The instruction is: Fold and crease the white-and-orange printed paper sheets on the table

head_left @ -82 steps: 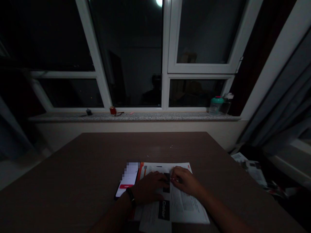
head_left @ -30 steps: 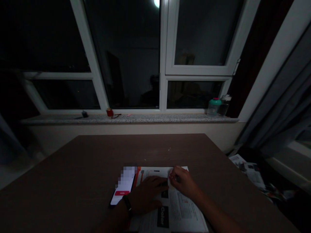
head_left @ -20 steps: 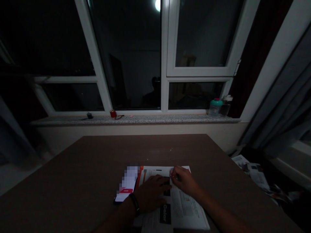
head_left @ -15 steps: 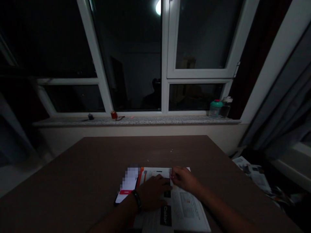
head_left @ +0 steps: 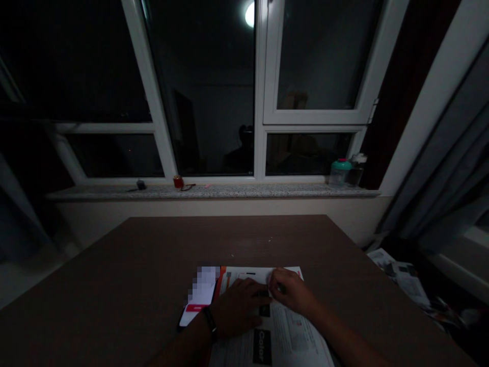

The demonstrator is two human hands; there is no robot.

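Observation:
A printed booklet (head_left: 294, 336) with white pages and black blocks, one reading "Color", lies at the table's near side. My left hand (head_left: 240, 307) rests flat on its left page, fingers spread towards the middle, a dark band at the wrist. Over the upper right part of the booklet, my right hand (head_left: 290, 289) is closed, its fingertips by the left fingers. A small pink thing (head_left: 270, 280) shows at the right fingertips; most of it is hidden, so its kind is unclear. Left of the booklet lies a phone (head_left: 200, 295) with a lit screen, partly blurred out.
The brown table (head_left: 153, 265) has small white crumbs beyond the booklet. On the windowsill (head_left: 237, 191) stand a red spool-like item (head_left: 178, 182), a small dark item (head_left: 141, 184) and a green-lidded bottle (head_left: 340, 172). Papers (head_left: 401, 278) lie beyond the table's right edge.
The hands and booklet sit slightly lower in view, along with the table. My right hand stays closed by the left fingers, with only a slight shift.

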